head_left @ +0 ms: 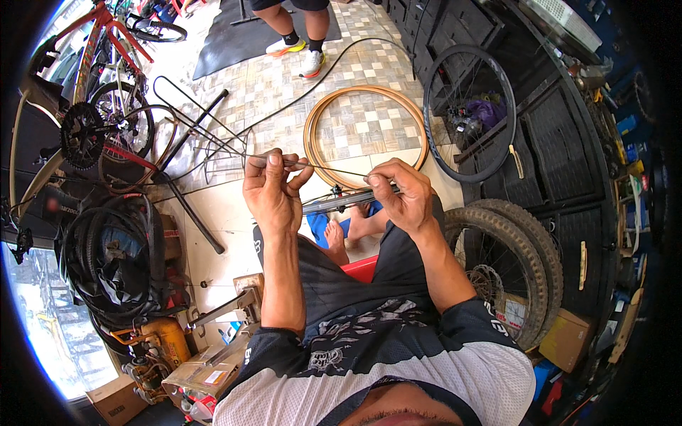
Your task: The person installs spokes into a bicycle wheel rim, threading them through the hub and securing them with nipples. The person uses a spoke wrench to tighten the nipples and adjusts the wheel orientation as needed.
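Both my hands are raised over my lap, with a thin dark spoke (pixel 334 170) stretched between them. My left hand (pixel 275 195) pinches one end between thumb and fingers; a short grey piece shows at these fingertips, too small to tell its kind. My right hand (pixel 405 199) is closed on the other end with thumb and forefinger. Just under the hands a bicycle wheel (pixel 320 206) is seen nearly edge-on at my knees, its hub (pixel 337 192) partly showing. My right hand hides part of that wheel.
Tan rims (pixel 310 135) lie on the tiled floor ahead. A dark wheel (pixel 513 106) leans on black cabinets (pixel 554 135); knobby tyres (pixel 543 248) stand at right. A bicycle (pixel 82 131) and coiled tyres (pixel 78 248) are at left. Another person's shoes (pixel 311 64) show at top.
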`<state>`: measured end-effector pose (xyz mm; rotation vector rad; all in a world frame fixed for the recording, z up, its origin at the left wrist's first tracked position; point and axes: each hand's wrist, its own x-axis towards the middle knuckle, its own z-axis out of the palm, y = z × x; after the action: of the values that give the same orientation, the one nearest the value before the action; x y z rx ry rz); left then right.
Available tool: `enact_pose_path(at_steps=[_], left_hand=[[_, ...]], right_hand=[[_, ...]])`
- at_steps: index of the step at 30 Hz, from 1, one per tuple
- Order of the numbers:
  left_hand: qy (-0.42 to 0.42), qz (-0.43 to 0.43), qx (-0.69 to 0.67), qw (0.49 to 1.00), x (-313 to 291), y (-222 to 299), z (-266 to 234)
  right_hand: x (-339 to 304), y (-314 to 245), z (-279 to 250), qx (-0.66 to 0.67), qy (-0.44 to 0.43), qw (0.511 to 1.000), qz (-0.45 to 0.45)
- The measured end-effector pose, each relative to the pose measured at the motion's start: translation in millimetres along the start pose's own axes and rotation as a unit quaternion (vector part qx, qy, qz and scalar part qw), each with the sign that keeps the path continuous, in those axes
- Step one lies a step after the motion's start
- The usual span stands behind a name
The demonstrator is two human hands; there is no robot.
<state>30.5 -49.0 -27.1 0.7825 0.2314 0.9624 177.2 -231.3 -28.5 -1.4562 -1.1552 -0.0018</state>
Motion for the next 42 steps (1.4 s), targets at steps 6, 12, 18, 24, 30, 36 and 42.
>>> enact_pose_path(at_steps=[6, 12, 18, 24, 30, 36, 42], left_hand=[[-0.019, 0.017, 0.004, 1.000, -2.9, 2.1, 3.5], [-0.066, 0.025, 0.002, 0.997, -2.7, 7.0, 6.0], [-0.072, 0.043, 0.023, 0.996, -4.6, 8.2, 5.7], [-0.034, 0.049, 0.058, 0.997, 1.5, 12.6, 6.1], [-0.035, 0.045, 0.045, 0.997, 5.4, 12.2, 11.8], [-0.034, 0.044, 0.024, 0.998, 4.4, 13.2, 9.4], [-0.025, 0.046, 0.021, 0.998, 0.6, 14.5, 11.6]], right_hand=[[-2.2, 5.4, 0.9, 0.011, 0.010, 1.000, 0.017], [-3.7, 4.3, -1.0, 0.071, -0.011, 0.994, 0.082], [-14.2, 10.3, 3.0, 0.230, -0.057, 0.953, 0.191], [-12.7, 4.0, 10.5, 0.317, -0.065, 0.921, 0.216], [-11.0, 2.5, 14.2, 0.187, 0.004, 0.971, 0.151], [-0.3, -8.6, 6.7, 0.025, 0.022, 0.998, 0.053], [3.9, -16.0, 3.7, -0.029, 0.026, 0.999, 0.029]])
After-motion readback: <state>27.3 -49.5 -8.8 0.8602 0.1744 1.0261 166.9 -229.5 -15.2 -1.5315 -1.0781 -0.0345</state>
